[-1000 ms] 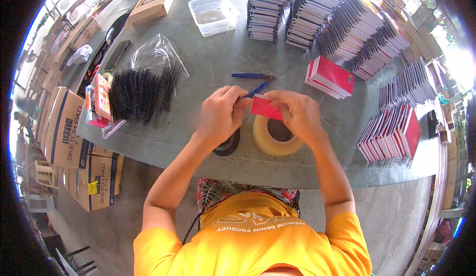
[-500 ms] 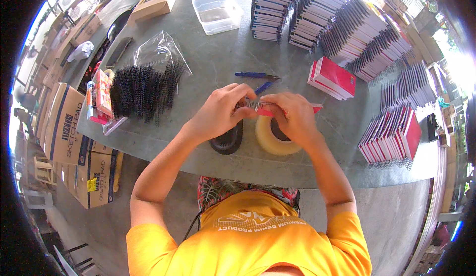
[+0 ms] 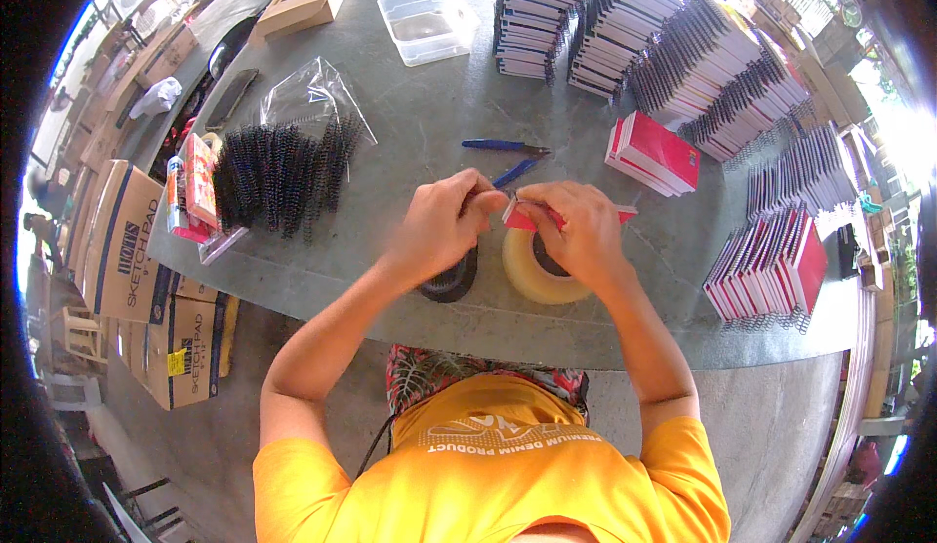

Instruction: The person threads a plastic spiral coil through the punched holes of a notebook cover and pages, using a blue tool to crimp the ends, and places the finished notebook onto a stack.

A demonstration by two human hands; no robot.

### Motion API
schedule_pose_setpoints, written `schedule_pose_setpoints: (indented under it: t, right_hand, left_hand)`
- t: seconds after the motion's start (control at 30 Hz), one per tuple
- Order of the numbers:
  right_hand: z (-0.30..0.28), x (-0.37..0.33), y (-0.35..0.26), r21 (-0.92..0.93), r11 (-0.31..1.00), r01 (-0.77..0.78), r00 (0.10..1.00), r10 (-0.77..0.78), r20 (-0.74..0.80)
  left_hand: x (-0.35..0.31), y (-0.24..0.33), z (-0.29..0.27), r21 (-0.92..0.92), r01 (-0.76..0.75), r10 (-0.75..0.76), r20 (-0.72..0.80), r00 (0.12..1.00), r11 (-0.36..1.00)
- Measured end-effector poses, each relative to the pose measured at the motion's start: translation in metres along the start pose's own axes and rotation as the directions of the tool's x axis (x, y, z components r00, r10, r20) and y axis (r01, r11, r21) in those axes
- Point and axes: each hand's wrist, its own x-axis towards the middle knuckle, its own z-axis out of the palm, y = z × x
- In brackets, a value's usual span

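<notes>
My right hand (image 3: 578,219) grips a small notebook with a red cover (image 3: 625,214) over the table, its fingers wrapped across the top. Close on its left, my left hand (image 3: 451,213) is slightly blurred, with thumb and fingertips pinched together at the notebook's left end. Whatever lies in that pinch is hidden or too small to make out. Beneath the right hand rests a wide roll of yellowish tape (image 3: 527,275). A black round object (image 3: 453,281) sits under my left wrist, partly covered. Blue-handled pliers (image 3: 498,145) lie spread just beyond my hands.
Black spiral coils (image 3: 283,177) are heaped at the left beside a plastic bag (image 3: 317,94). A clear plastic tub (image 3: 429,26) stands at the back. Red notebooks (image 3: 656,151) are stacked to the right, with tall stacks of spiral-bound notebooks (image 3: 693,60) behind. Cartons (image 3: 132,250) stand left of the table.
The coil piece that showed between my hands is now mostly out of sight. My left hand has turned and its fingers have drawn together. The right hand stays almost in place with the notebook.
</notes>
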Motion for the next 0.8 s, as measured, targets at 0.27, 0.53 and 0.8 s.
schedule_pose_setpoints:
  t: [0.27,0.53,0.8]
  right_hand:
    - [0.000,0.002,0.002,0.013,1.000,-0.007,0.999,0.007,-0.053]
    - [-0.005,0.005,0.003,0.074,0.990,-0.116,0.993,0.113,0.039]
    - [-0.009,0.005,-0.002,0.113,0.985,-0.127,0.992,0.123,0.041]
  left_hand:
    - [-0.006,0.008,-0.002,0.150,-0.157,0.166,-0.049,0.985,0.976]
    - [-0.011,-0.001,0.006,-0.003,-0.145,0.145,0.050,0.988,0.989]
    - [-0.003,0.005,0.010,0.238,-0.232,0.255,-0.068,0.965,0.943]
